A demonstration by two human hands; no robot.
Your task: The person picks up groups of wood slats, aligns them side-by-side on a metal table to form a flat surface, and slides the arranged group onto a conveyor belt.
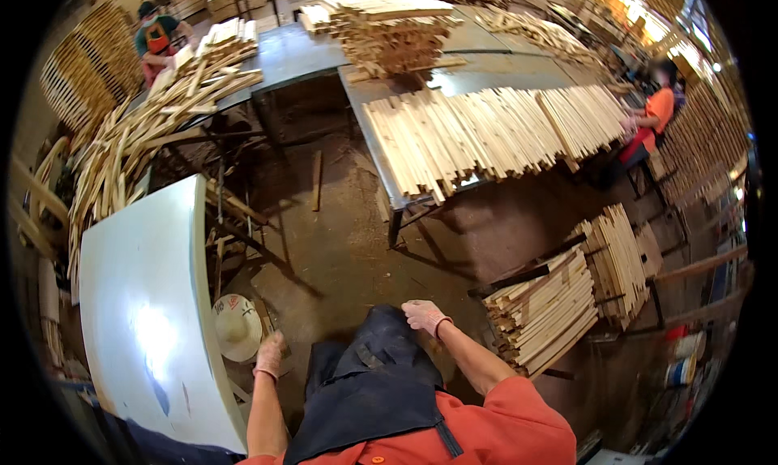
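Observation:
My left hand (270,355), in a pale glove, hangs beside my thigh with its fingers loosely curled and nothing visible in them. Close to it, on the floor, is a round white bucket or lid (237,327) with dark and red marks. My right hand (425,317), gloved too, is held out in front of my right leg, fingers folded in; I see nothing in it. It overlaps the edge of my dark apron (369,392), and whether it touches the cloth I cannot tell.
A white-topped table (146,303) stands at my left, with jumbled wood strips (134,153) beyond. Ahead, a metal table (377,145) bears rows of strips (486,132). Stacked strips (543,307) lie on a rack at right. One person (158,39) works far left, another (656,112) far right.

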